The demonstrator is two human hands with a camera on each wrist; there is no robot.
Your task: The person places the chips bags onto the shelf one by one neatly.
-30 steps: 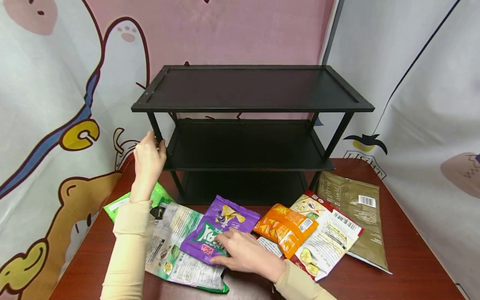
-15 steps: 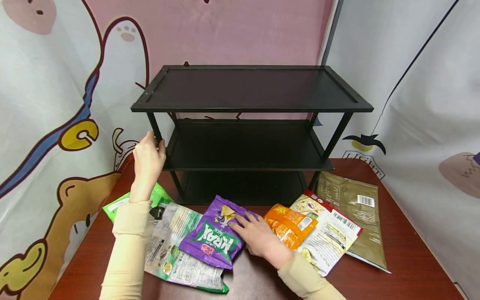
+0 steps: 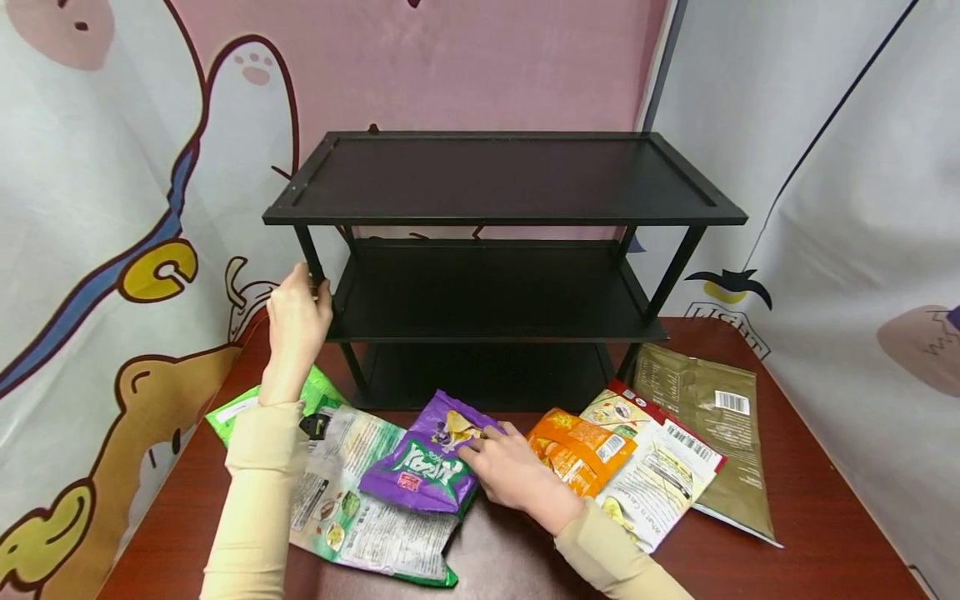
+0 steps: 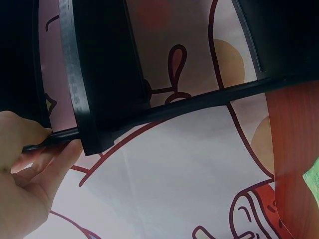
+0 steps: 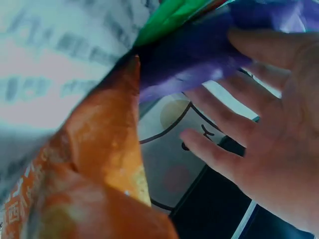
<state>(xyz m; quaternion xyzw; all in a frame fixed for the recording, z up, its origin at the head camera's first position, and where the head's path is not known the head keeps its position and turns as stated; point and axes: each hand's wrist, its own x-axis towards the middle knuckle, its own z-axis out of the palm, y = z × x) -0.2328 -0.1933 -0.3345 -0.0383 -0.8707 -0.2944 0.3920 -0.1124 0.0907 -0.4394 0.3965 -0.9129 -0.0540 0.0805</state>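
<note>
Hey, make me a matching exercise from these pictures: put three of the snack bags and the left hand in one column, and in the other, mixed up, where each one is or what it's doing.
Column one
1. Purple bag
2. Orange bag
3. Gold bag
4. Left hand

Column two
A. Farthest right on the table in the head view
B. Gripping the black rack
C. Lying partly over the red-edged white bag
D. Pinched by the right hand

Right pairs: 1-D, 2-C, 3-A, 4-B.
</note>
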